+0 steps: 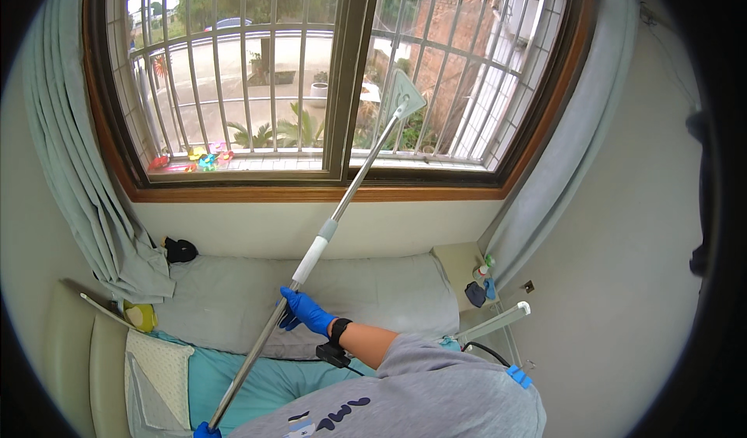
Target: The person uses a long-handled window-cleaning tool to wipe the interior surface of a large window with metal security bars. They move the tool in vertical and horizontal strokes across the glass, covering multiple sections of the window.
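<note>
2 gloved hands point(309, 313): gripping pole point(311, 257) | triangular head point(406, 96): before window point(352, 72)

A pole point(255, 348) is gripped low by the left hand point(206, 431) and farther up by the right hand point(307, 312), its head point(405, 93) raised before the right half of a window point(347, 103). Bars point(273, 27) are fixed behind the window, and toy flowers point(207, 160) are seen behind its left half, at the lower left. The window is flanked by a left curtain point(62, 103) and a right curtain point(589, 119). Below, a cushion point(373, 302) is set along the wall point(303, 228), with small items point(475, 293) placed on a side table point(454, 261) at its right end. Before the cushion, a bed point(210, 372) is placed, a pillow point(156, 346) laid at left beside the headboard point(109, 368).
</note>
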Motion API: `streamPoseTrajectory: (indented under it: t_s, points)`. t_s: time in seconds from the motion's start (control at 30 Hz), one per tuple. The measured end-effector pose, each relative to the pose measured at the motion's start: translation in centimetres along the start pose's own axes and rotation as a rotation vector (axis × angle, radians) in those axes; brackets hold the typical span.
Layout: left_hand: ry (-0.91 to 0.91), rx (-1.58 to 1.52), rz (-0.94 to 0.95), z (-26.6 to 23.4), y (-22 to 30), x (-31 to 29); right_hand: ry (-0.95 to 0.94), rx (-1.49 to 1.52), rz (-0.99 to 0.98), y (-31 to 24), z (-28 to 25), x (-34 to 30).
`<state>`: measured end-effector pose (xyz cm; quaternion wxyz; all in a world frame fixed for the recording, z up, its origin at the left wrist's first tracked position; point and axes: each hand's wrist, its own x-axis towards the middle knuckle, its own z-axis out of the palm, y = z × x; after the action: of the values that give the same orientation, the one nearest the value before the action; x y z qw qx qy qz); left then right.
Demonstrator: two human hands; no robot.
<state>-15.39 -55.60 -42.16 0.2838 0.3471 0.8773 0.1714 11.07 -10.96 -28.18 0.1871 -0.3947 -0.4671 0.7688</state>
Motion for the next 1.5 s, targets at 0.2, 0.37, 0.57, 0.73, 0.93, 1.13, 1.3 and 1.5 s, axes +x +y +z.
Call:
streamPoseTrajectory:
  t_s: [0.2, 0.37, 0.57, 0.73, 0.93, 1.13, 1.3, 1.5]
  points:
    - [-0.083, 0.074, -0.065, 0.7, -6.1, -1.9, -0.031, 0.041, 0.147, 4.7, 0.7, 0.9]
    - [-0.098, 0.327, -0.161, 0.9, -9.0, -2.9, -0.065, 0.076, 0.185, 6.5, 1.1, 1.2]
    - [-0.279, -0.314, -0.373, 1.0, -8.9, -2.2, -0.076, 0.115, 0.158, 6.8, 0.5, 0.8]
    - [-0.182, -0.008, -0.09, 2.1, -5.6, 0.2, -0.022, 0.145, 0.1, 5.3, -2.3, -0.4]
    - [-0.015, 0.164, 0.235, 3.7, 3.4, 3.1, 0.176, 0.144, -0.004, 1.5, -9.5, -1.9]
    - [0.274, 0.198, 0.434, 3.4, 18.7, 3.9, 0.436, 0.114, -0.2, -2.7, -18.2, -2.7]
    - [0.366, 0.17, 0.505, 1.0, 26.6, 4.1, 0.525, 0.178, -0.21, -6.3, -22.5, -2.4]
    - [0.443, 0.2, 0.386, -3.1, 23.6, 4.9, 0.5, 0.159, -0.204, -6.4, -17.2, -0.8]
